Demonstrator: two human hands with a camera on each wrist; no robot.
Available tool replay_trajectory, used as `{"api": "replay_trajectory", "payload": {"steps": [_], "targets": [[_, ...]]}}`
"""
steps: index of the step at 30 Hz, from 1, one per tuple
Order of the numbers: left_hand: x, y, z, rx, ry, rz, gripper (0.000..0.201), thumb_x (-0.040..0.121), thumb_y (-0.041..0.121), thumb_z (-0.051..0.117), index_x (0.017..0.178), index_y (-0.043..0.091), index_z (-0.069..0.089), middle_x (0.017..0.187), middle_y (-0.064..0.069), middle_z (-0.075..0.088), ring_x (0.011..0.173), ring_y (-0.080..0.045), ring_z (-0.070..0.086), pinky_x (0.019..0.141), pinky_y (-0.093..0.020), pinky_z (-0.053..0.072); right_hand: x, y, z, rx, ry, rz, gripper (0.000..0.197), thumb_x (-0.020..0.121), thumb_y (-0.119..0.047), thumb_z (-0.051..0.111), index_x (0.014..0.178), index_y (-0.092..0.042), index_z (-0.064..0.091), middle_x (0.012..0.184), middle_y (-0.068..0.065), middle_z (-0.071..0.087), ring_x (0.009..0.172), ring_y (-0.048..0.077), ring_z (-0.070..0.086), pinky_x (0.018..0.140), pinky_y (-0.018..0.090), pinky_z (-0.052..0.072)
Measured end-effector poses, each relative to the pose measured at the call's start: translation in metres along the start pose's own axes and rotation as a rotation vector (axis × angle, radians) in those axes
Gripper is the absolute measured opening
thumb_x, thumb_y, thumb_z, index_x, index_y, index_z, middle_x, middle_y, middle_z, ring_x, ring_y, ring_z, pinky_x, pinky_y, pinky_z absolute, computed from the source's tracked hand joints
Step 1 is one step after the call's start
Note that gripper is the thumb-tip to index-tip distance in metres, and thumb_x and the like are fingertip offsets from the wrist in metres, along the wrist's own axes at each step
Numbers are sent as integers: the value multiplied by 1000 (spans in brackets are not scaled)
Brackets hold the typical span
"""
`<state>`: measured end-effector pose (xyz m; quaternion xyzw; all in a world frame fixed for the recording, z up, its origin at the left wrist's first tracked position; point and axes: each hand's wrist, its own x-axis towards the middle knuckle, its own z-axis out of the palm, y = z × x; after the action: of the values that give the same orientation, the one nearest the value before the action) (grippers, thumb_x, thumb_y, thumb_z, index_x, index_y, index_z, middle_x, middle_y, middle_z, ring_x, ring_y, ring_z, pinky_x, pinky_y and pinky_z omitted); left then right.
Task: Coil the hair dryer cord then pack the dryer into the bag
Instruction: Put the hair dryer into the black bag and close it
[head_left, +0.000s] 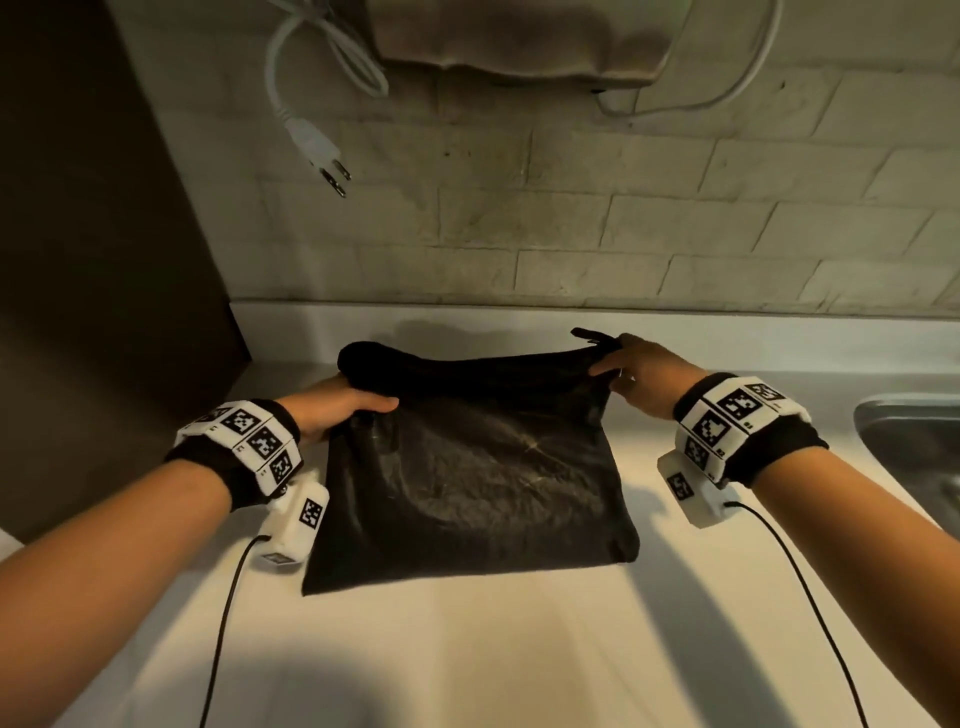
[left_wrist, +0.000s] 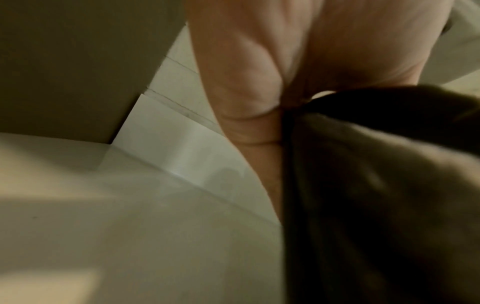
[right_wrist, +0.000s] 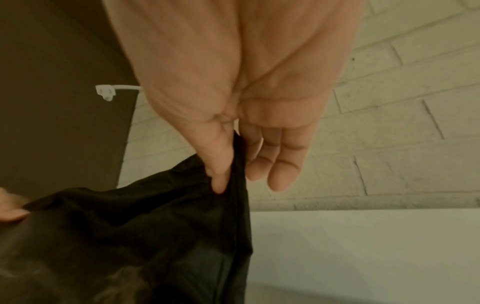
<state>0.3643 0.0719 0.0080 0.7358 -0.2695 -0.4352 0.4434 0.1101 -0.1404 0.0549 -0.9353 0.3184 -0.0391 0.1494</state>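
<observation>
A black fabric bag (head_left: 478, 467) lies flat on the white counter (head_left: 467, 649), its top edge lifted toward the wall. My left hand (head_left: 353, 400) grips the bag's top left corner, where the fabric bunches into a dark lump. My right hand (head_left: 618, 364) pinches the top right corner between thumb and forefinger; the right wrist view shows the pinch (right_wrist: 228, 176) with the other fingers loose and the bag (right_wrist: 155, 226) below. The left wrist view shows the bag (left_wrist: 376, 185) against my palm (left_wrist: 246, 82). A curved shape shows faintly through the fabric. No hair dryer is plainly visible.
A white cord with a plug (head_left: 317, 145) hangs on the brick wall above, beside a beige cloth (head_left: 519, 41). A dark panel (head_left: 104, 260) stands at the left. A steel sink (head_left: 909, 441) lies at the right edge.
</observation>
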Motion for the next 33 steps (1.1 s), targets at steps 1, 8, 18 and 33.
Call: {"api": "replay_trajectory", "payload": {"steps": [1, 8, 18, 33], "targets": [[5, 1, -1, 0, -16, -16, 22, 84, 10, 58, 106, 13, 57, 100, -6, 65, 92, -20, 61, 82, -31, 48, 6, 2, 1, 9, -13, -1, 32, 88, 1, 48, 117, -9, 58, 125, 12, 47, 118, 31, 46, 85, 17, 30], [40, 13, -9, -8, -39, -63, 24, 84, 17, 60, 108, 11, 58, 108, -11, 64, 101, -26, 61, 93, -38, 47, 38, 16, -3, -33, -107, -10, 39, 90, -2, 47, 127, -14, 49, 132, 12, 41, 116, 29, 46, 95, 26, 32], [82, 32, -4, -3, -17, -23, 12, 85, 23, 59, 97, 18, 59, 102, -6, 63, 96, -21, 61, 98, -38, 45, 89, 35, 13, -136, -162, 101, 50, 89, -11, 49, 137, -16, 35, 143, 9, 27, 128, 31, 34, 106, 38, 32], [115, 28, -4, 261, 91, -105, 64, 74, 57, 62, 116, 9, 57, 116, -11, 63, 102, -25, 62, 94, -39, 50, 117, 50, 28, -179, -333, 283, 60, 91, -24, 49, 143, -20, 19, 148, 12, 22, 133, 29, 33, 106, 34, 31]]}}
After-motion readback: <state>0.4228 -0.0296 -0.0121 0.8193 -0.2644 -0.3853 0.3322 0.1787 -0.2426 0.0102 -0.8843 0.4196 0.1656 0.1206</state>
